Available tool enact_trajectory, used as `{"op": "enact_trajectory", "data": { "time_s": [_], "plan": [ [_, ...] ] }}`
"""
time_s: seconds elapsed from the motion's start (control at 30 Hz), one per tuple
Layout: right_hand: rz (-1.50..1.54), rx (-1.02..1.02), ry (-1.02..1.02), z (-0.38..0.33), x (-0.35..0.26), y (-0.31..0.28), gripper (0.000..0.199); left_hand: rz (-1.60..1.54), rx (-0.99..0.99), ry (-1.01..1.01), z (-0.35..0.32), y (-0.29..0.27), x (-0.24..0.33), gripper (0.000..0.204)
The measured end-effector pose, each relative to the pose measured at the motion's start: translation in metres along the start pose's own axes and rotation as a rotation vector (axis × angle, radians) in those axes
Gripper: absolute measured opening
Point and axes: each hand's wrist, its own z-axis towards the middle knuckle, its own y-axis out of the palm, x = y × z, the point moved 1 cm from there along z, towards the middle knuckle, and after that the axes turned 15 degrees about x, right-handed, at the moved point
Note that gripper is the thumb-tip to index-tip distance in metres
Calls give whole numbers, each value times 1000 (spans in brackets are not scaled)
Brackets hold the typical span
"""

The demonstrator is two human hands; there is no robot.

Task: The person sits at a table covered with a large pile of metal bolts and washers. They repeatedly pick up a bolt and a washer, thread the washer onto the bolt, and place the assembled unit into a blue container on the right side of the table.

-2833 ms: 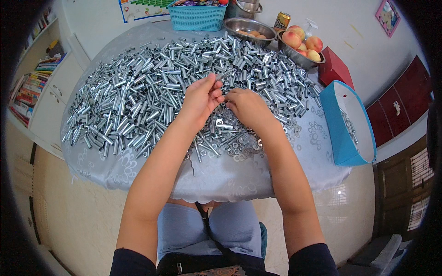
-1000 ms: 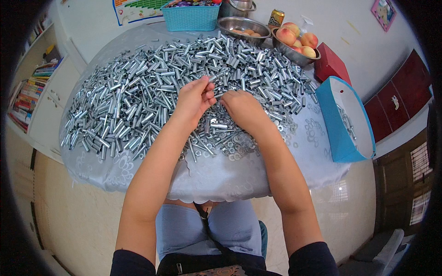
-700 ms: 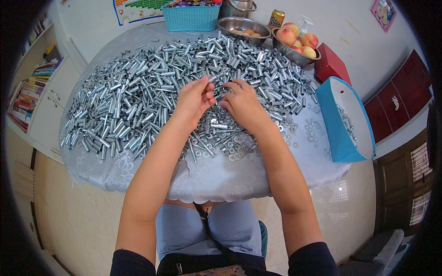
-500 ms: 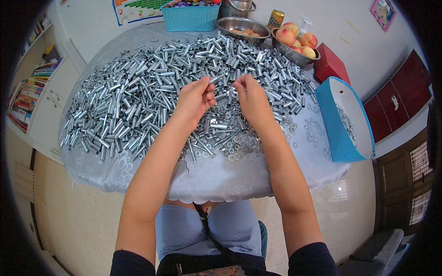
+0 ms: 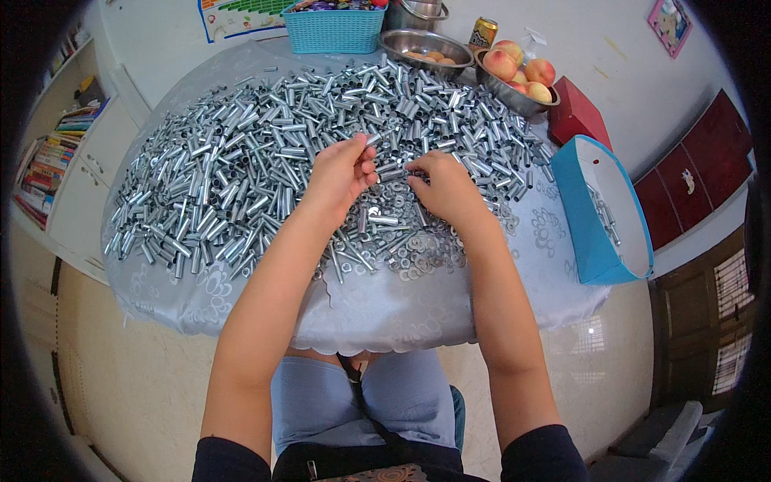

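A broad heap of silvery metal tubes (image 5: 233, 136) covers the table, with flat washers (image 5: 414, 249) and a few bolts mixed in along its near side. Over the middle of the heap, my left hand (image 5: 341, 177) is closed, its thumb and forefinger pinching a small metal tube (image 5: 372, 140); part of the tube is hidden by the fingers. To its right, my right hand (image 5: 446, 189) reaches down to the heap where tubes meet washers. Its thumb and forefinger are apart, and I see nothing held between them.
A blue open bin (image 5: 590, 241) with some metal pieces stands on the right, near a red box (image 5: 578, 112). At the back are a teal basket (image 5: 333, 32), a steel bowl of eggs (image 5: 426, 52), a bowl of peaches (image 5: 514, 88) and a can (image 5: 483, 34). A patterned cloth (image 5: 377, 317) covers the table.
My right hand has moved away from the left one, down and toward me, and its fingers have parted. The left hand has stayed nearly still with its pinch.
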Motion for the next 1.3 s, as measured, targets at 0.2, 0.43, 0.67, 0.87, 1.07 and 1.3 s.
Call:
{"op": "enact_trajectory", "data": {
  "time_s": [0.2, 0.43, 0.67, 0.87, 1.07, 1.3],
  "plan": [
    [-185, 24, -32, 0, -12, 7, 16, 20, -3, -5, 1, 0, -2, 15],
    [169, 115, 170, 3, -3, 3, 17, 39, 2, 0, 0, 1, -2, 15],
    [713, 208, 371, 11, -9, 0, 19, 114, -10, -18, -4, 4, -4, 16],
    [829, 232, 382, 13, -18, -2, 19, 114, -22, -34, -9, 7, -3, 15],
    [891, 139, 474, 13, -20, -4, 19, 96, -49, -53, -10, 8, -3, 14],
    [969, 107, 545, 13, -23, -4, 21, 40, -72, -60, -10, 9, -3, 14]
  ]
}}
